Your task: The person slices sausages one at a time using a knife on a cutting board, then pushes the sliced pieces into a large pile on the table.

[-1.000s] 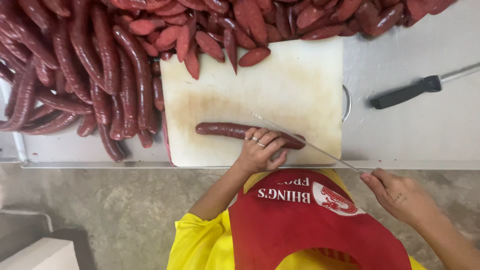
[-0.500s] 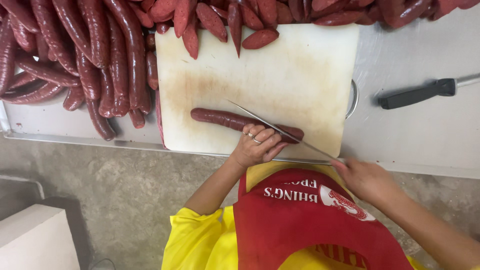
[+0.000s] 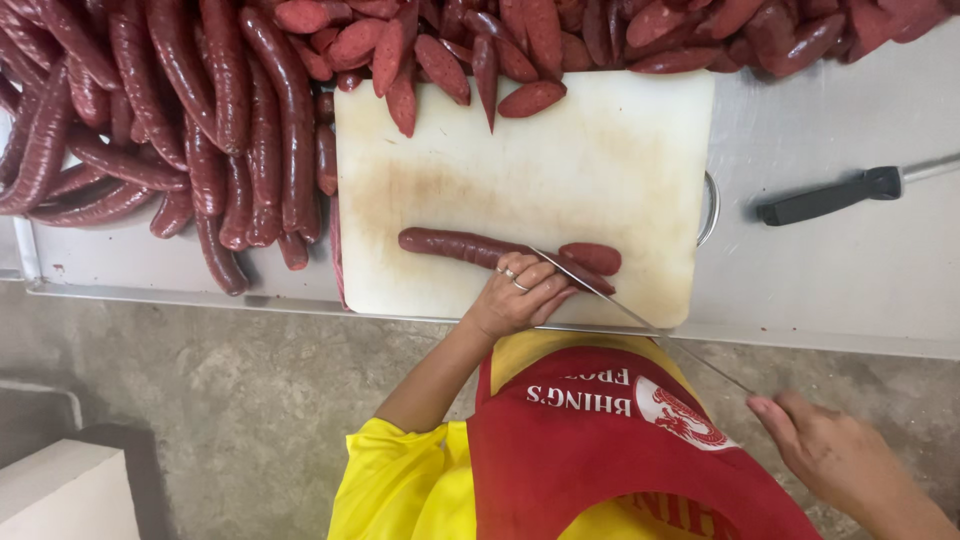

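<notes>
**A:** What do my hands have hold of?

**B:** Your right hand (image 3: 840, 465), at the lower right of the frame, has its grip closed around the handle of a long thin knife (image 3: 640, 318). The blade runs up and to the left, and its tip sits across the sausage (image 3: 470, 247) on the cutting board (image 3: 560, 160). Your left hand (image 3: 515, 300), low in the middle of the frame, presses down on that sausage with curled fingers, just left of the blade; its grip is closed on the sausage from above, and rings show on two fingers.

**A:** And the sausage itself?

**B:** It lies lengthwise across the lower part of the white board, near the front edge. Right of the blade, a short cut end piece (image 3: 592, 258) lies just beside it.

**A:** What is around the board?

**B:** Slanted cut slices (image 3: 530, 98) are heaped along its top edge and spill onto it. A pile of whole sausages (image 3: 200, 110) fills the upper left of the frame, touching the board's left side. All of it rests on a metal desk (image 3: 850, 290). At the right, well apart from the board, a black-handled knife (image 3: 830, 195) lies on the desk. Your red apron (image 3: 600, 440) over a yellow shirt (image 3: 400, 490) fills the bottom centre.
</notes>
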